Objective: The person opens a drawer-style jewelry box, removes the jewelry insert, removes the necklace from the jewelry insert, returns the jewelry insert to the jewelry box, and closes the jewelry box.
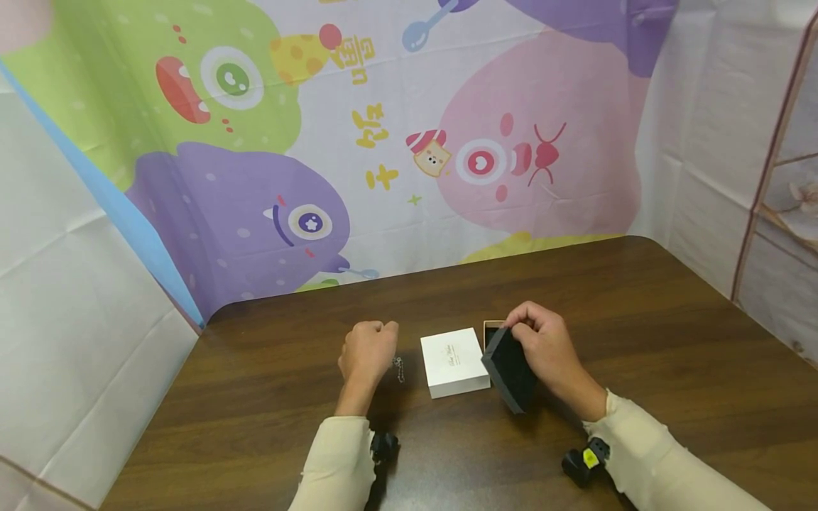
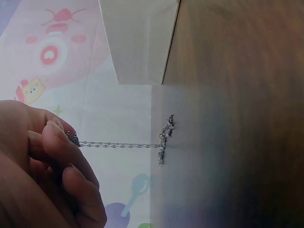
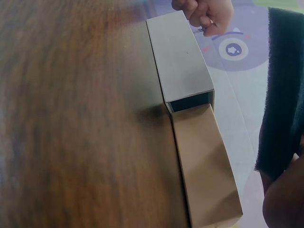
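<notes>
My left hand [image 1: 368, 351] is raised over the table, left of the white box, and pinches a thin silver chain [image 2: 118, 144]. The chain hangs from the fingertips, and its lower end lies bunched on the tabletop in the left wrist view. My right hand [image 1: 546, 344] grips a black foam pad [image 1: 508, 365] by its upper edge, thumb on the near side; the pad hangs tilted. Behind the pad, a tan cardboard drawer [image 3: 206, 166] sticks out of the white box sleeve [image 1: 452, 360]. In the head view the pad hides most of this drawer.
A dark brown wooden table [image 1: 268, 397] spreads beneath everything. At its far edge hangs a cloth [image 1: 396, 234] printed with cartoon monsters, and pale cloth panels [image 1: 77, 298] flank both sides. Small lettering marks the sleeve's top.
</notes>
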A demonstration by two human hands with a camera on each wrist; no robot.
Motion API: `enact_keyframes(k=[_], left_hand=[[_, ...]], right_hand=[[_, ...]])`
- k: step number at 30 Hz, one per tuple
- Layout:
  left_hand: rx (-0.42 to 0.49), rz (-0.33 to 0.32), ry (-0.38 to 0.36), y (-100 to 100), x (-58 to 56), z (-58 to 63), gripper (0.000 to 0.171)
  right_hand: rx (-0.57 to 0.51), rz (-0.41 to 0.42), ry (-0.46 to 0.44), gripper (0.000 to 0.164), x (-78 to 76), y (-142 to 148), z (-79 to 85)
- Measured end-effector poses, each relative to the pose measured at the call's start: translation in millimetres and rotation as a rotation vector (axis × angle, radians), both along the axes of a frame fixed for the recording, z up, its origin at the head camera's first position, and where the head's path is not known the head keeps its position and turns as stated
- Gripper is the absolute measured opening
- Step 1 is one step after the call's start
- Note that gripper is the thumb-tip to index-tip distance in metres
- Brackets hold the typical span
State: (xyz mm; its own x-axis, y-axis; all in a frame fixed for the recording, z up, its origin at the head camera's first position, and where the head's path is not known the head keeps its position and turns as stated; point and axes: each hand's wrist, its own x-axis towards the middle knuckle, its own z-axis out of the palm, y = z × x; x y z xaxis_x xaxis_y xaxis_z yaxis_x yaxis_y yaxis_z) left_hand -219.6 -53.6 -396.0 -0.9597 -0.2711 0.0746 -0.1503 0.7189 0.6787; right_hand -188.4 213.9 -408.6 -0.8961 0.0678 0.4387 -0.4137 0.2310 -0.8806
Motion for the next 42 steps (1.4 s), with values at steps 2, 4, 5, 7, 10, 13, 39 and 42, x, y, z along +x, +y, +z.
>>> enact_keyframes(k=[2, 4, 5, 7, 10, 13, 39, 42], left_hand=[[-0.005, 0.000, -0.008, -0.1, 0.2, 0.2, 0.042], [-0.008, 0.004, -0.014, 0.0, 0.5, 0.4, 0.042], [-0.009, 0.005, -0.016, 0.0, 0.6, 0.4, 0.042], [-0.014, 0.007, -0.019, 0.2, 0.9, 0.5, 0.042], [-0.021, 0.005, -0.019, 0.5, 0.8, 0.6, 0.042], [-0.029, -0.001, -0.021, 0.6, 0.5, 0.3, 0.043], [0.003, -0.171, -0.017, 2.3, 1.3, -2.0, 0.041], [0.015, -0.188, -0.021, 2.7, 1.9, -1.9, 0.041]], right_hand=[[0.002, -0.001, 0.001, 0.017, 0.0, 0.0, 0.0], [0.004, -0.001, 0.002, 0.018, 0.0, 0.0, -0.1], [0.005, 0.000, 0.002, 0.017, 0.1, 0.0, -0.1], [0.007, 0.000, 0.003, 0.017, 0.2, 0.1, -0.1], [0.006, 0.001, 0.004, 0.017, 0.4, 0.2, 0.0], [0.005, 0.000, 0.001, 0.017, 0.7, 0.2, 0.0], [-0.003, 0.004, -0.012, 0.016, 1.1, 0.0, 1.5], [-0.001, -0.001, -0.012, 0.016, 0.8, 0.0, 1.0]])
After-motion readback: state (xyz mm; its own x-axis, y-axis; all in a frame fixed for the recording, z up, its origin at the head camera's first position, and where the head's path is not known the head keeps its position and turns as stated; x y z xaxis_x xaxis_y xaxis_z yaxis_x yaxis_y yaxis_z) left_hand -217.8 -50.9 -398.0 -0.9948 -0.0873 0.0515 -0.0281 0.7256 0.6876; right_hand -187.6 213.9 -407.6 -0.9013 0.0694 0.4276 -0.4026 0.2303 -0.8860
